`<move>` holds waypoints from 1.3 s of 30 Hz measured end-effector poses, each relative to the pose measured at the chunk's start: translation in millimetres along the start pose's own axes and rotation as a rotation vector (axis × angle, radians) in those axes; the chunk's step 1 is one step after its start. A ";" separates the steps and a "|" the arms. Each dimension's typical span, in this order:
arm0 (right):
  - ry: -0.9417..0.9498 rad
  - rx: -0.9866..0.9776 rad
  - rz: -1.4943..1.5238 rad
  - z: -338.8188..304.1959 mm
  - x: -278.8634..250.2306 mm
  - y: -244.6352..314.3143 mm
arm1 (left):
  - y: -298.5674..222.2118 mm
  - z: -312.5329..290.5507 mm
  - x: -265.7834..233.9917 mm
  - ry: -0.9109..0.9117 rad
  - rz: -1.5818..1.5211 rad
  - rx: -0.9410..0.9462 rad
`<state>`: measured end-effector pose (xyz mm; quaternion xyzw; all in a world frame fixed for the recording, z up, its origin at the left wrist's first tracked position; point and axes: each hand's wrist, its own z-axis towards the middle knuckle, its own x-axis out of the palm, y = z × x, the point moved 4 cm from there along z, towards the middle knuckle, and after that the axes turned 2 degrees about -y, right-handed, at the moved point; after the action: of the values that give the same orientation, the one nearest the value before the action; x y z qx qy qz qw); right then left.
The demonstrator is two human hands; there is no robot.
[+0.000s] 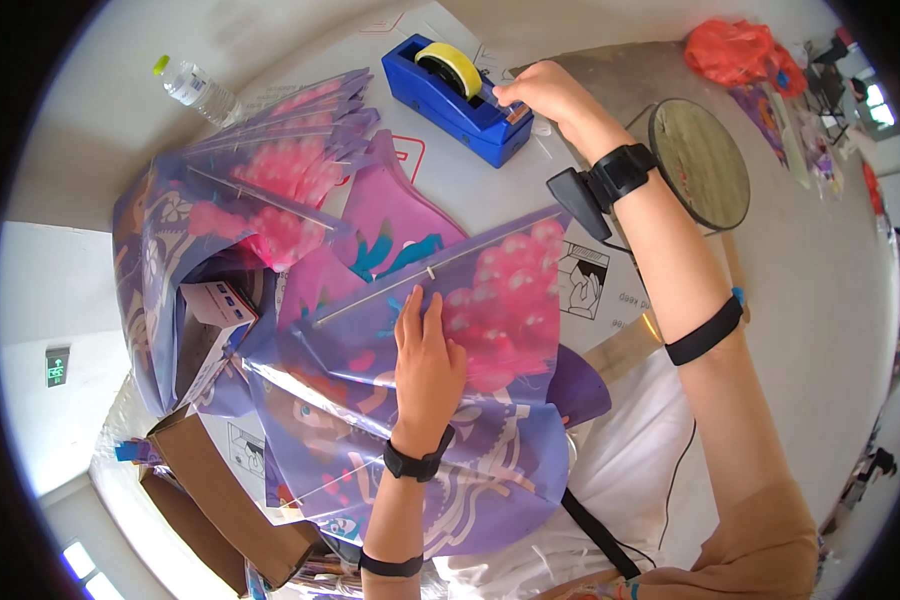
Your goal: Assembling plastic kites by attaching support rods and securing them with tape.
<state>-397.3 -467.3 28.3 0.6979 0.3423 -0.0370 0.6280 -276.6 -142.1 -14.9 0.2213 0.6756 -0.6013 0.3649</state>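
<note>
Head view: at the near edge, an open brown cardboard box (232,490) is standing at the lower left, and a crumpled white cloth (630,460) is lying to the right of the middle. Between them, a purple plastic sheet (510,460) is spreading over the middle of the work area, its near part bulging and catching a bright white glare. It is looking glossy and slightly see-through, showing white scrolls low down, a red-haired printed figure at the left and a dense cluster of pearly pink balls at the upper right. A thin pale strip is running slantwise along its far edge, carrying a small white tab. The left hand (430,375) is resting on this sheet with its fingers extended, gripping nothing. Beyond it, at the left, a pile of similar purple sheets (280,170) is fanning out, pink clusters showing on top. Farther off, a blue tape dispenser (450,118) is holding a yellow-rimmed roll, and the right hand (560,95) is bending its fingers at the cutter end; whether they are pinching tape, I cannot tell. A clear bottle (202,92) with a yellow-green cap is lying beyond the pile, and a red plastic bag (740,55) is sitting at the far right
</note>
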 end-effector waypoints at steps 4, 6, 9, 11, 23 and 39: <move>-0.195 -0.054 -0.145 -11.3 3.3 11.6 | -0.2 0.8 1.3 -0.020 0.047 0.009; -0.210 -0.110 -0.238 -19.8 4.5 15.2 | 0.4 1.0 0.2 -0.020 0.068 -0.018; -0.127 0.012 -0.243 -38.7 2.1 12.9 | -1.0 0.7 -2.4 -0.013 0.087 -0.023; -0.107 0.081 -0.130 -47.1 -7.8 2.4 | -2.3 2.1 0.9 -0.013 0.093 -0.019; 0.014 0.057 0.695 -61.5 18.5 -75.4 | -12.1 13.0 -1.4 0.017 0.173 -0.044; -0.209 0.115 0.588 -165.8 133.6 -61.0 | -3.4 38.4 1.1 -0.150 0.079 -0.006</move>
<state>-390.0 -261.6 -53.4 0.7937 0.0568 0.0554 0.6031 -271.1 -180.3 -14.0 0.2010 0.6390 -0.5991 0.4386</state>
